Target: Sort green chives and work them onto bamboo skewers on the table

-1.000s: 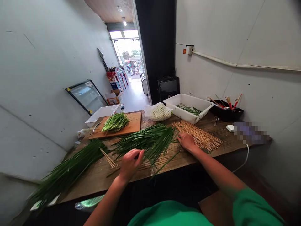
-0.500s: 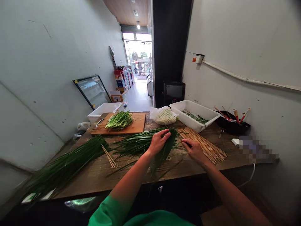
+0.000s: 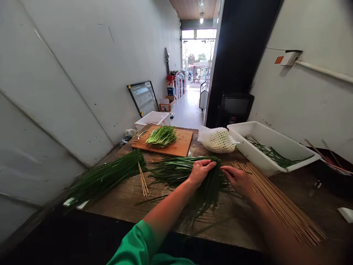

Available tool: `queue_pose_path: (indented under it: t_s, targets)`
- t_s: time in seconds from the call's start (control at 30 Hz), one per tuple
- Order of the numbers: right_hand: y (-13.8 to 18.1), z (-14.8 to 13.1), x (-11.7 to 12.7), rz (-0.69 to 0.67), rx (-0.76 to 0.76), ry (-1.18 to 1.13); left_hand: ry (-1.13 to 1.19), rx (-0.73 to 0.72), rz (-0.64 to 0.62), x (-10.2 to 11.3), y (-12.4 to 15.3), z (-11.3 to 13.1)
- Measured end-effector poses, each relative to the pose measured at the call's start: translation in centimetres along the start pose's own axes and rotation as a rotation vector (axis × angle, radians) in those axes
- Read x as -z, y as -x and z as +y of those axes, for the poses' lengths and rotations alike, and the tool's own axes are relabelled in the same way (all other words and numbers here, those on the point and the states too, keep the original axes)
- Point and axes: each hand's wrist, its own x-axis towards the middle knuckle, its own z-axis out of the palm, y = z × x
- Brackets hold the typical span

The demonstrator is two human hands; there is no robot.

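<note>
Fingers of the left hand lie side by side, slightly bent, on top of the middle bunch of chives - laid over the leaves, not closed round them. The right hand sits just beside it, its fingers stretched toward the left hand with the tips at the right edge of the same bunch; whether they pinch a leaf cannot be told.

That bunch lies across the middle of the desk, its leaf ends fanning out toward the near edge. Touching its right side is a pile of bamboo skewers, which runs slantwise to the near right corner, with the right forearm over part of it. Toward the left edge lies a second, longer bunch of chives, and between the two bunches a few loose skewers.

Along the far edge stands a wooden cutting board bearing a heap of cut chives. Right of it lies a white net bag, then a white tub holding a few green leaves. Another white tub stands behind the far left corner.
</note>
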Motion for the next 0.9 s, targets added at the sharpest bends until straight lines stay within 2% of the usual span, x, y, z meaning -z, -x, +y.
queue_pose_path:
  t_s: [0.13, 0.23, 0.3, 0.4, 0.5, 0.57, 0.6, 0.73, 0.9]
  targets:
    - [0.5, 0.7, -0.7, 0.004, -0.001, 0.001, -0.026, 0.069, -0.045, -0.2, -0.1, -0.7]
    - [0.7, 0.3, -0.4, -0.013, -0.027, -0.023, -0.114, 0.072, -0.062, -0.4, -0.1, -0.2]
    - [0.6, 0.0, 0.6, -0.026, -0.079, -0.065, -0.246, -0.035, -0.035, -0.1, -0.4, 0.7]
    - [0.6, 0.2, 3.7, -0.063, -0.198, -0.235, -0.604, -0.317, 0.018, 1.0, -0.8, 2.1]
    - [1.3, 1.3, 7.3, -0.289, -0.337, -0.447, -1.012, -0.465, -0.202, 2.4, -0.8, 2.6]
    - [2.1, 2.4, 8.9, -0.304, -0.395, -0.575, -1.22, -0.498, -0.358, 3.0, -0.6, 2.4]
    - [2.5, 3.0, 9.3, -0.292, -0.406, -0.648, -1.292, -0.506, -0.394, 3.0, -0.5, 2.2]
    - [3.6, 5.4, 8.9, -0.258, -0.396, -0.908, -1.457, -0.514, -0.395, 1.9, -0.4, 1.6]
    - [3.5, 6.2, 8.1, -0.313, -0.453, -0.91, -1.662, -0.499, -0.421, -0.4, -1.5, 0.3]
